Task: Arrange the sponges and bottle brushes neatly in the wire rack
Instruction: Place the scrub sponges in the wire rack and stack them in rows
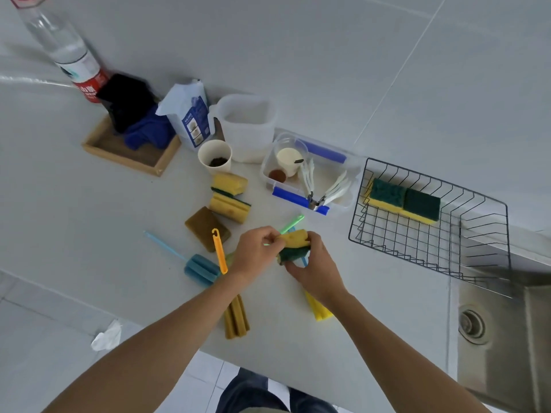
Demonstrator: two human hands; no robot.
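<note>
My left hand (256, 251) and my right hand (313, 269) both grip one yellow-and-green sponge (293, 245) above the counter. Two green-topped sponges (404, 202) lie side by side at the back of the black wire rack (417, 245) on the right. Two more yellow sponges (229, 193) and a brown sponge (205, 226) lie left of my hands. A blue foam bottle brush (201, 268), an orange-handled brush (219, 251) with an ochre foam head (236, 318), a green brush handle (293, 223) and a yellow foam brush head (317, 308) lie around and under my arms.
A clear box with blue clips (310, 177) holds small cups and white utensils. Behind it stand a white jug (247, 126), a paper cup (214, 156), a white bag (190, 117), a wooden tray (128, 153) with dark cloths, and a bottle (65, 49). A steel sink (504, 332) lies right.
</note>
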